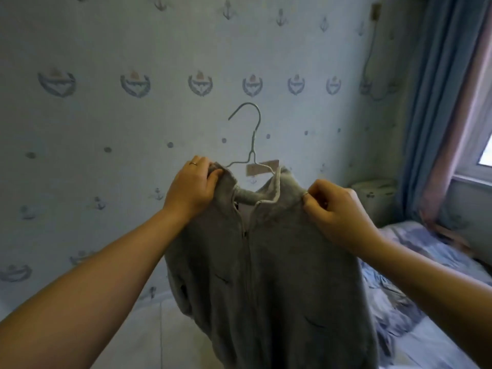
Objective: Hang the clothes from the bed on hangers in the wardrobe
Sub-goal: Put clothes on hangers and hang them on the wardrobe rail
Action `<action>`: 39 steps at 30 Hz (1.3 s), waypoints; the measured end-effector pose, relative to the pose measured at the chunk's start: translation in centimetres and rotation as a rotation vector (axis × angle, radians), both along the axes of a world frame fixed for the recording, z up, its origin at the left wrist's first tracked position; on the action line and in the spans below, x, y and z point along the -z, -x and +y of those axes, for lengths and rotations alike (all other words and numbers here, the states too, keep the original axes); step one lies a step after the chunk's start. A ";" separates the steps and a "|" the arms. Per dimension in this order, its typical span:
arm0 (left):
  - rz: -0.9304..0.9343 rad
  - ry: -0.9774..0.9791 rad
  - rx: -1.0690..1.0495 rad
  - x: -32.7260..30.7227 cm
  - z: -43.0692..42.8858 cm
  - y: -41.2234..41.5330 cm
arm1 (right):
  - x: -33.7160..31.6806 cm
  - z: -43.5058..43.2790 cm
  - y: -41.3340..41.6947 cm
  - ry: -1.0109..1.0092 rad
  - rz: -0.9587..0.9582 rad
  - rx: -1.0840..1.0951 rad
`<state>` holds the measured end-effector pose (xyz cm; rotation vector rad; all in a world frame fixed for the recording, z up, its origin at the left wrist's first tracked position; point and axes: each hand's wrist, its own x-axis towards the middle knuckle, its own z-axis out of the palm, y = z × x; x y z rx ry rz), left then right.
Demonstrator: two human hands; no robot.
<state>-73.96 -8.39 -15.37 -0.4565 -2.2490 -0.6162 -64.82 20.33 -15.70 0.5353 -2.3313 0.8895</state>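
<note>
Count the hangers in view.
1. The wire hanger sits inside the grey jacket, which the left hand and right hand grip at the shoulders; others may be out of view.

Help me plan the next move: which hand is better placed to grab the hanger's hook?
Probably the left hand: it grips the jacket collar right beside the hanger neck; the right hand sits lower, farther out.

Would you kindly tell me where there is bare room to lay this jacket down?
The pale surface below, between the left forearm and the grey jacket, looks bare. Crumpled blue bedding crowds the right side; only a pale strip by the right forearm shows free.
</note>
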 end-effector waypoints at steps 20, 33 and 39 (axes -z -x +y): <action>-0.198 0.211 0.580 14.0 16.9 24.0 | 15.3 7.3 9.4 0.190 -0.359 0.643; -0.298 0.334 0.646 20.1 35.5 34.6 | 23.0 23.6 18.7 0.243 -0.538 0.764; -0.369 0.420 0.679 24.1 47.1 38.7 | 27.0 34.4 23.2 0.333 -0.697 0.854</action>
